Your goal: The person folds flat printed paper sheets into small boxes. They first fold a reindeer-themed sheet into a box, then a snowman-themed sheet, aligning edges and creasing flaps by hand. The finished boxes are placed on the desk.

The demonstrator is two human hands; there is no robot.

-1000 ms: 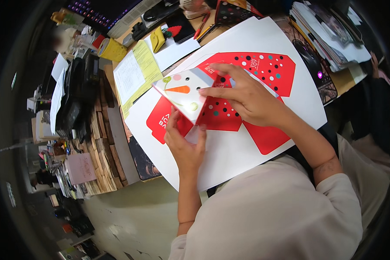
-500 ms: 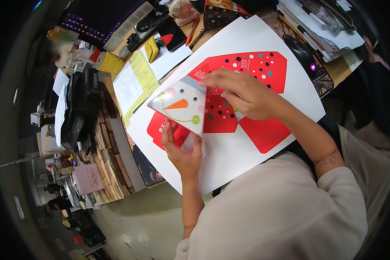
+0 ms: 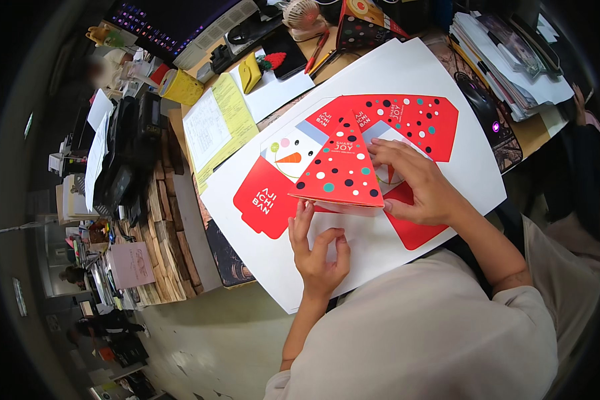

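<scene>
A pyramid-shaped paper box (image 3: 340,163), red with white, black and teal dots, stands over a white printed sheet (image 3: 247,260), its tip pointing away from me. My right hand (image 3: 420,183) curves along its right side, thumb at the lower right corner and fingers on the side face. My left hand (image 3: 320,257) is at the near left corner, outer fingertips touching the bottom edge, with thumb and index finger bent and apart. Beneath and beside the box, the sheet shows a flat red box pattern (image 3: 263,200) with a snowman face (image 3: 290,152). The box's far faces are hidden.
A yellow notepad with paper (image 3: 227,117) lies at the left, by a yellow cup (image 3: 182,87). A small fan (image 3: 305,19) and another dotted box (image 3: 367,28) stand at the back. At the right are a mouse (image 3: 479,93) and a stack of papers (image 3: 513,60).
The pyramid box has turned, from its white snowman face to its red dotted face, and moved right. My right hand has come down to its right side; my left has shifted right.
</scene>
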